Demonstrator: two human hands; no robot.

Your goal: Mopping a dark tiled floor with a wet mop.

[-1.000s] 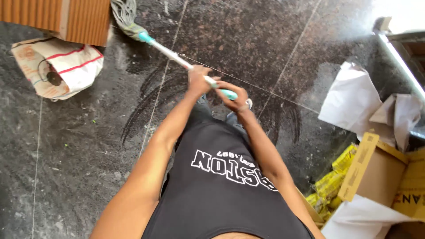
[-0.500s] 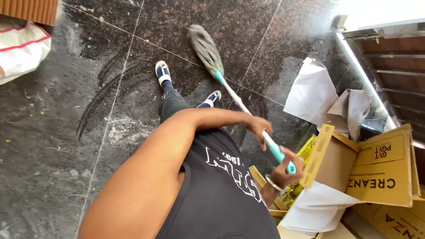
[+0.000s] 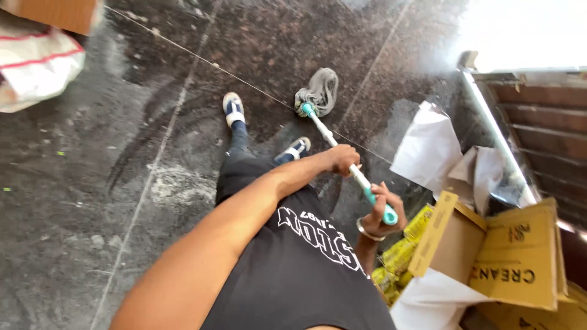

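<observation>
Down on the dark polished stone floor [image 3: 92, 201], a mop [image 3: 333, 137] lies at a slant, its grey string head [image 3: 319, 91] bunched on the tiles just beyond the person's feet. A teal collar joins the head to a slim white pole, which runs back toward the viewer and ends in a teal grip.

Both hands are on the pole. The left hand [image 3: 342, 160] reaches across the body and is closed around the white part, about midway along. The right hand [image 3: 380, 211] is curled tight around the teal grip at the near end, with a thin metal bangle [image 3: 369, 231] on its wrist.

Seen from above, the person wears a black sleeveless top with white lettering, dark trousers, and blue and white shoes. The left shoe [image 3: 232, 109] stands to the left of the mop head; the right shoe [image 3: 295, 148] is close beside the pole.

Curved wet streaks mark the floor to the left of the feet, near a pale dusty patch.

To the right, just beside the right hand, sit open brown cardboard boxes [image 3: 520, 256] with yellow packets [image 3: 403, 250] spilling at their base (too small to tell what they hold). Crumpled white paper [image 3: 431, 146] lies beyond the boxes, near a metal door track and dark wooden slats [image 3: 538, 116]. At the upper left corner rests a white sack with red stripes [image 3: 36, 67], under the edge of an orange-brown box.
</observation>
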